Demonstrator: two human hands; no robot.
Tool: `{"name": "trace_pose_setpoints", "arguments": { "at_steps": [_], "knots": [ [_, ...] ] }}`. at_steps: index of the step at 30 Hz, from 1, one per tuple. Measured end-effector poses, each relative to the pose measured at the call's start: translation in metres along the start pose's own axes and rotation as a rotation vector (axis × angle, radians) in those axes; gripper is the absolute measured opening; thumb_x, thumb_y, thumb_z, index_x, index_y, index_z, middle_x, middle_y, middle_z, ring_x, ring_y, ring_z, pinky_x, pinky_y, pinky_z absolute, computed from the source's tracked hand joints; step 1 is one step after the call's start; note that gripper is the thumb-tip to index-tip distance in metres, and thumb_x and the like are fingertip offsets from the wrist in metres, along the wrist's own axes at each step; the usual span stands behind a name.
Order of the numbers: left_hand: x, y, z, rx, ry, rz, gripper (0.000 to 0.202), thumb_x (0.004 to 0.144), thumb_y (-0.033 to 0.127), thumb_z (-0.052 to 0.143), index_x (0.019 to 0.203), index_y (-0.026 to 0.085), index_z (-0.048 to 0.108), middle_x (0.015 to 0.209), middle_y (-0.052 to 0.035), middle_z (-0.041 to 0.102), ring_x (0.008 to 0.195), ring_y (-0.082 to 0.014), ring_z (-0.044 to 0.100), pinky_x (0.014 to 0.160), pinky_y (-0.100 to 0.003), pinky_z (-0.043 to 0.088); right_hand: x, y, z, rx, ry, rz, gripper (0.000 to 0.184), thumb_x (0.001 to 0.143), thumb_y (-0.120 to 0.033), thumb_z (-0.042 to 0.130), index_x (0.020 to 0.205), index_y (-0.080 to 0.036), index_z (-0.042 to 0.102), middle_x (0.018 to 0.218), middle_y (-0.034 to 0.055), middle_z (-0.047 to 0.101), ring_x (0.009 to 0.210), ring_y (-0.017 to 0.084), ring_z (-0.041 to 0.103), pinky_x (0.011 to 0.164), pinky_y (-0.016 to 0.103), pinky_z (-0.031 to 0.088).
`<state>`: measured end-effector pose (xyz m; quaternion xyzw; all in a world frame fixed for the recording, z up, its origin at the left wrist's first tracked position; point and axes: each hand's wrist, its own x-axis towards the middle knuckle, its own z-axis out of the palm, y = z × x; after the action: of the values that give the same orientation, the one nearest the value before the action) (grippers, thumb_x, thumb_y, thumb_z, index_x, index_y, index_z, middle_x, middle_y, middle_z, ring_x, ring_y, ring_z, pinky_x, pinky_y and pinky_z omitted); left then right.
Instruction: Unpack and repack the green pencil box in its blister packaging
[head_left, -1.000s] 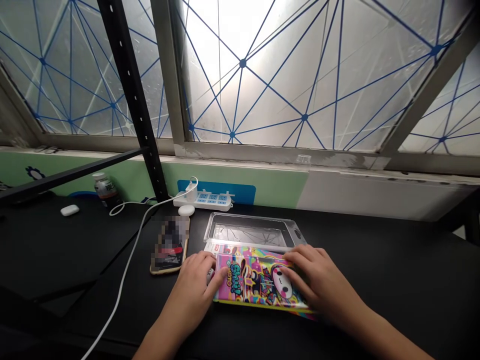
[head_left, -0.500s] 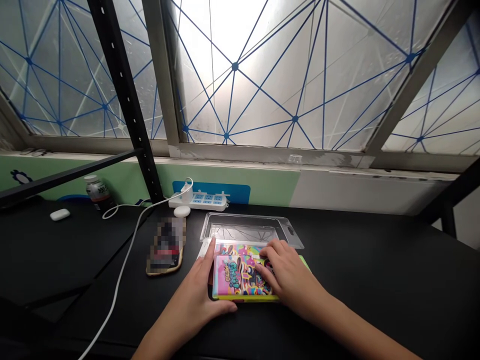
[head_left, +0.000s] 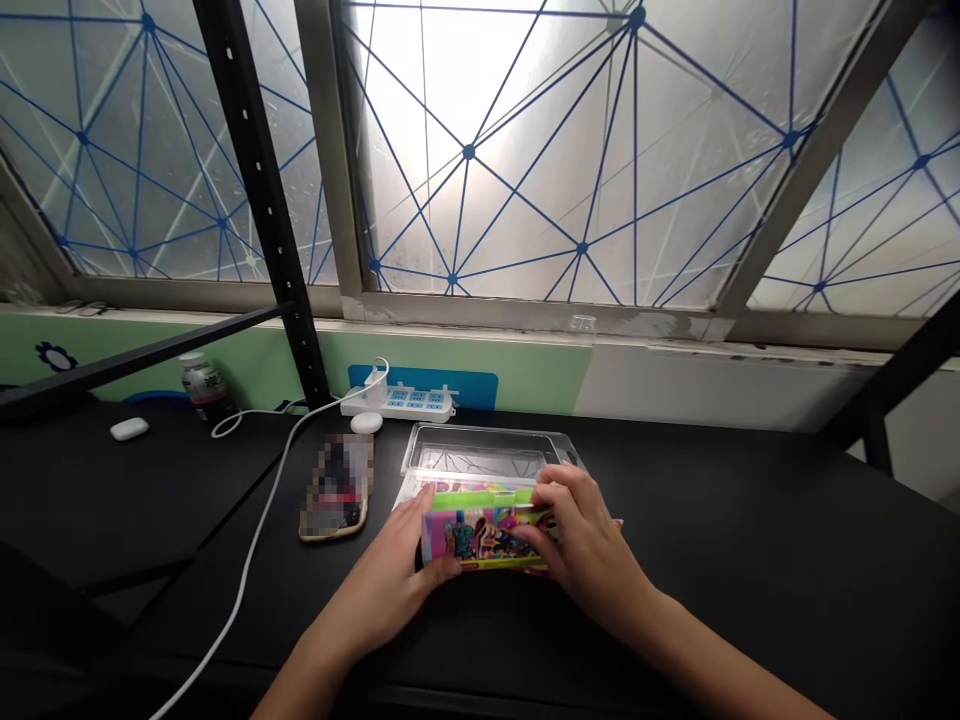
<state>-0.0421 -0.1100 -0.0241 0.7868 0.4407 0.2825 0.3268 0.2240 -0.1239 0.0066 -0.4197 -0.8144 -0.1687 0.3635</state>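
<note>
A colourful cartoon-printed pencil case (head_left: 480, 538) with a bright green edge is tilted up, its green far side now showing. Around its left end my left hand (head_left: 397, 565) is closed, thumb at the near lower edge and fingers at the far side. My right hand (head_left: 589, 540) grips the right end, fingers over the green edge and thumb on the printed face. Just beyond the case lies a clear plastic blister tray (head_left: 480, 455). A printed card or sheet partly shows between tray and case; the hands hide much of it.
To the left lie a phone (head_left: 337, 495) with a blurred screen and a white round-edged case (head_left: 367, 423). A white power strip (head_left: 412, 403) stands by the wall, its white cable (head_left: 255, 540) running toward me. A bottle (head_left: 206, 388) and another small white case (head_left: 129, 429) are farther left.
The pencil case has tipped up from lying nearly flat, so its green edge shows. My right fingers have moved onto that edge, and the view has shifted slightly.
</note>
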Motion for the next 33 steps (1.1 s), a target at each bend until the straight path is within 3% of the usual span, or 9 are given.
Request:
{"name": "trace_pose_setpoints", "arguments": {
  "at_steps": [2,5,9,11,14,19,22,28,33],
  "knots": [
    [-0.003,-0.001,-0.003,-0.019,-0.026,-0.009,0.084,0.094,0.074,0.029,0.159,0.022,0.018,0.165,-0.0097,0.019,0.151,-0.0327,0.017,0.122,-0.051,0.017,-0.006,-0.003,-0.015,0.051,-0.05,-0.095,0.021,0.095,-0.03,0.06,0.112,-0.021,0.051,0.107,0.0097,0.064,0.101,0.024,0.063,0.106,0.053,0.044],
    [-0.007,-0.002,-0.008,-0.025,-0.055,0.015,0.094,0.087,0.082,0.01,0.159,0.023,0.014,0.165,-0.0062,0.011,0.152,-0.0305,0.009,0.123,-0.051,0.009,-0.016,-0.003,-0.047,0.166,-0.272,-0.13,0.043,0.093,-0.032,0.064,0.132,-0.025,0.047,0.114,0.0083,0.068,0.108,0.024,0.064,0.109,0.047,0.043],
    [-0.01,0.001,-0.013,-0.041,-0.104,0.017,0.09,0.088,0.078,-0.002,0.157,0.026,0.023,0.164,-0.0016,0.015,0.152,-0.0272,0.012,0.122,-0.05,0.01,-0.029,0.003,-0.086,0.285,-0.507,0.033,0.05,0.091,-0.037,0.066,0.139,-0.038,0.052,0.135,0.0062,0.062,0.125,0.029,0.058,0.101,0.042,0.052],
    [-0.008,0.003,-0.012,-0.007,-0.121,-0.026,0.08,0.094,0.074,0.01,0.157,0.027,0.023,0.164,-0.0016,0.016,0.151,-0.0279,0.012,0.122,-0.051,0.012,-0.035,0.009,-0.094,0.328,-0.573,0.108,0.048,0.088,-0.039,0.07,0.134,-0.043,0.058,0.144,0.0041,0.056,0.131,0.032,0.054,0.101,0.044,0.053],
    [-0.005,0.005,-0.009,0.081,-0.133,-0.108,0.081,0.094,0.068,0.043,0.158,0.026,0.016,0.164,-0.0043,0.013,0.151,-0.0325,0.007,0.12,-0.056,0.014,-0.048,0.023,-0.091,0.331,-0.659,0.194,0.064,0.078,-0.045,0.079,0.138,-0.044,0.055,0.157,0.0039,0.041,0.14,0.036,0.041,0.106,0.049,0.047],
    [-0.003,0.002,-0.003,0.071,-0.058,-0.142,0.08,0.094,0.056,0.054,0.159,0.028,0.018,0.164,-0.0056,0.017,0.151,-0.0321,0.012,0.12,-0.055,0.018,-0.074,0.053,-0.071,0.319,-0.72,0.427,0.112,0.069,-0.046,0.085,0.158,-0.036,0.017,0.166,0.0094,0.013,0.148,0.037,0.021,0.115,0.054,0.033],
    [-0.004,0.0,-0.002,-0.006,0.001,-0.14,0.07,0.098,0.056,0.047,0.157,0.027,0.026,0.162,-0.0063,0.027,0.15,-0.0308,0.019,0.12,-0.054,0.019,-0.08,0.062,-0.062,0.395,-0.669,0.484,0.109,0.073,-0.048,0.082,0.158,-0.034,0.016,0.165,0.0107,0.021,0.147,0.035,0.025,0.117,0.053,0.03],
    [-0.005,-0.003,-0.003,-0.192,0.072,-0.096,0.069,0.101,0.065,0.019,0.155,0.025,0.032,0.162,-0.0045,0.03,0.149,-0.0264,0.024,0.122,-0.046,0.018,-0.073,0.064,-0.051,0.541,-0.462,0.612,0.061,0.093,-0.048,0.058,0.148,-0.028,0.04,0.153,0.0121,0.045,0.137,0.031,0.047,0.11,0.047,0.043],
    [-0.005,-0.008,0.002,-0.15,0.051,-0.018,0.085,0.093,0.073,0.037,0.159,0.024,0.017,0.157,-0.0119,0.038,0.146,-0.0315,0.033,0.119,-0.048,0.028,-0.084,0.063,-0.041,0.353,-0.443,0.562,0.079,0.081,-0.044,0.073,0.149,-0.027,0.037,0.148,0.0127,0.05,0.134,0.033,0.049,0.11,0.05,0.043]
  ]
}}
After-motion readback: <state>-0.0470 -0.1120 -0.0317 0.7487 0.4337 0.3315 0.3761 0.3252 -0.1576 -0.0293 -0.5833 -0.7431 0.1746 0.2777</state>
